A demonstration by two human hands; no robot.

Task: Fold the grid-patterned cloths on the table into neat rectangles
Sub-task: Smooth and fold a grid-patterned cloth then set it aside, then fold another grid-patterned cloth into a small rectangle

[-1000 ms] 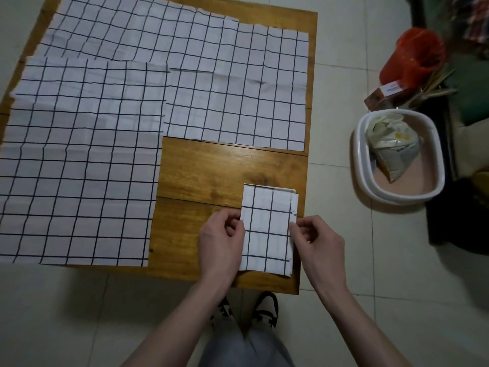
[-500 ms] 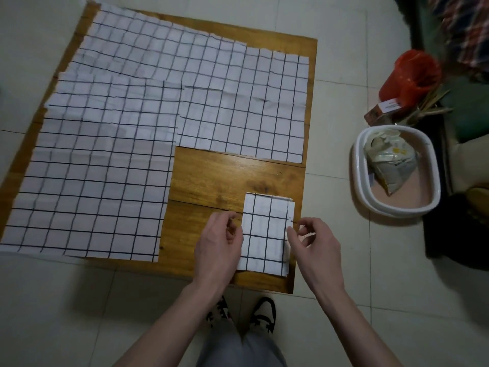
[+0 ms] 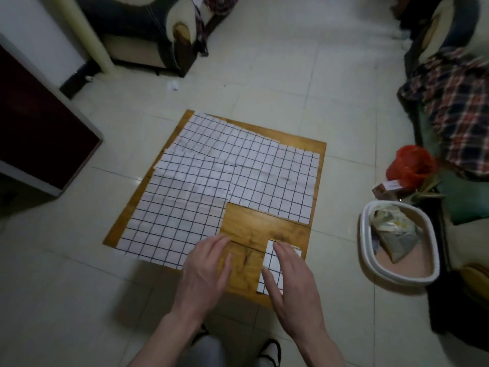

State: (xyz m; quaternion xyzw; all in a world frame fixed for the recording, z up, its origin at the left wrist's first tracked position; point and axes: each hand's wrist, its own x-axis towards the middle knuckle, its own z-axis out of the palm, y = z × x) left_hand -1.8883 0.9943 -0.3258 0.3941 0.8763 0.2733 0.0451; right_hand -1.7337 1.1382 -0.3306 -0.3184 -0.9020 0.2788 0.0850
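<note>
The low wooden table [image 3: 246,221] stood on the pale tiled floor [image 3: 264,75]. One wide grid-patterned cloth [image 3: 264,170] lay flat across the table's far half. A second spread cloth [image 3: 174,215] covered its near left, overlapping the first and slipping past the near edge. At the table's near right corner sat a small folded cloth [image 3: 272,263], with bare wood beside it.

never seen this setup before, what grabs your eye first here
Two big grid cloths lie spread flat over most of the low wooden table. At its near right corner the right hand rests with straight fingers on a small folded cloth, the left hand open beside it. A white tub sits on the floor to the right.
</note>
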